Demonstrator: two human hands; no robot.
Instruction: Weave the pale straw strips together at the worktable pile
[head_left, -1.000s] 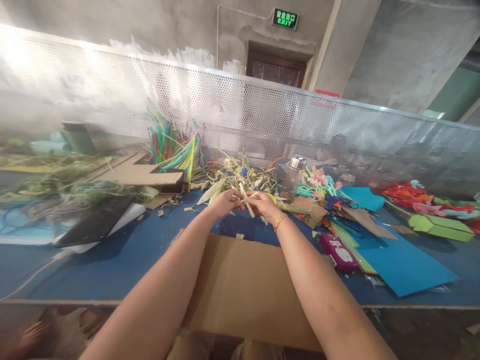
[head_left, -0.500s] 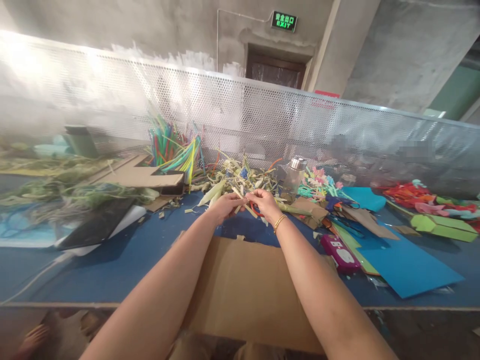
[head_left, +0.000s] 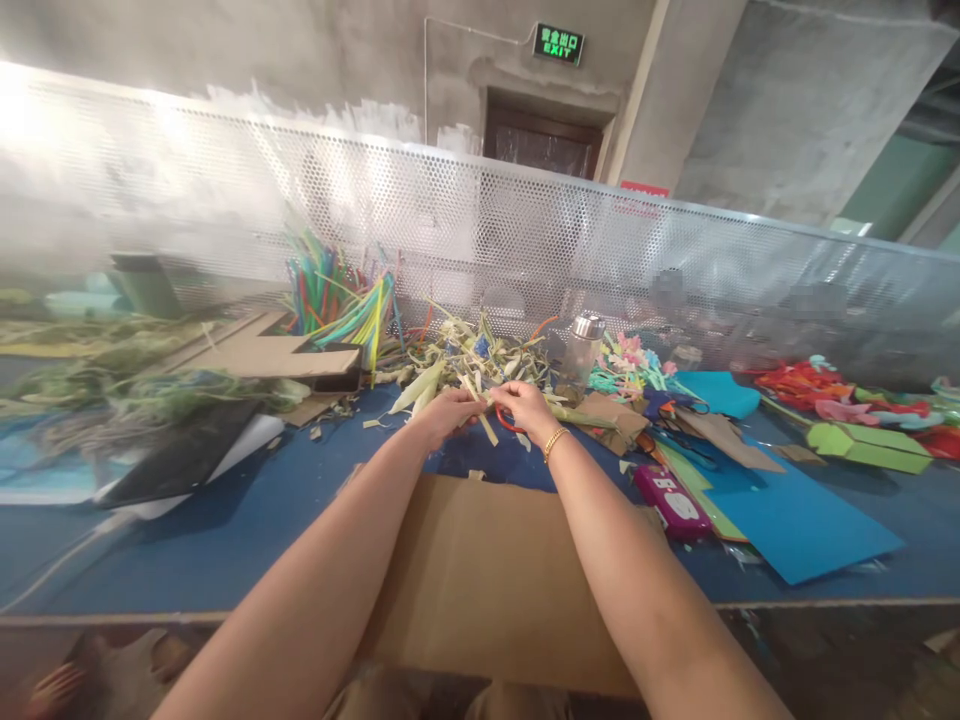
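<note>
Both hands meet over the table's middle, in front of a heap of dry corn husks (head_left: 480, 350). My left hand (head_left: 454, 410) is closed, its fingers pinching a narrow pale husk strip (head_left: 489, 428) that slants past the fingertips. Just right of it, my right hand (head_left: 523, 405), with a gold chain bracelet at the wrist, is also closed in a pinch; what lies between its fingertips is too small to make out. Under the right hand shows a red curved piece (head_left: 510, 420), mostly hidden. Below the hands a brown cardboard sheet (head_left: 502, 570) lies at the table's near edge.
Colourful pipe cleaners (head_left: 337, 310) stand back left, near cut cardboard (head_left: 277, 355). A glass bottle (head_left: 583, 350) stands behind the right hand. A purple case (head_left: 671, 503) and blue sheets (head_left: 802, 510) lie right. A dark tablet-like slab (head_left: 180, 455) lies left. A perforated metal screen (head_left: 525, 230) closes the back.
The hands have come slightly apart at the fingertips, staying in nearly the same place. The whole view has shifted a little.
</note>
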